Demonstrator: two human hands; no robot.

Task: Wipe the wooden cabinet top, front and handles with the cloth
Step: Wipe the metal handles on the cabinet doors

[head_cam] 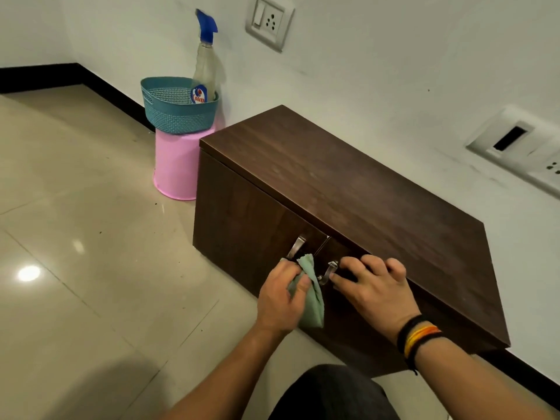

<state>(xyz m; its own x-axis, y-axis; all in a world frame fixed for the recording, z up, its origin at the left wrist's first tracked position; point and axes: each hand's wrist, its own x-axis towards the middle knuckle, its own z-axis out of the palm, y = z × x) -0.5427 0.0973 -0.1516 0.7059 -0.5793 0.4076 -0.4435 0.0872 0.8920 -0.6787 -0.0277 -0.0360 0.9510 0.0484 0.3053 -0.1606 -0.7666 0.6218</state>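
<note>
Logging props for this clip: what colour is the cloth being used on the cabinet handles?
Pale green, plain; the cloth shows in the head view, in the left hand.

Head view: you look forward and down from above the cabinet [348,189], off its front.
Facing: toward its doors and the wall behind it.
Nearness: close; the cabinet fills your mid-frame.
Shared: single view only.
</note>
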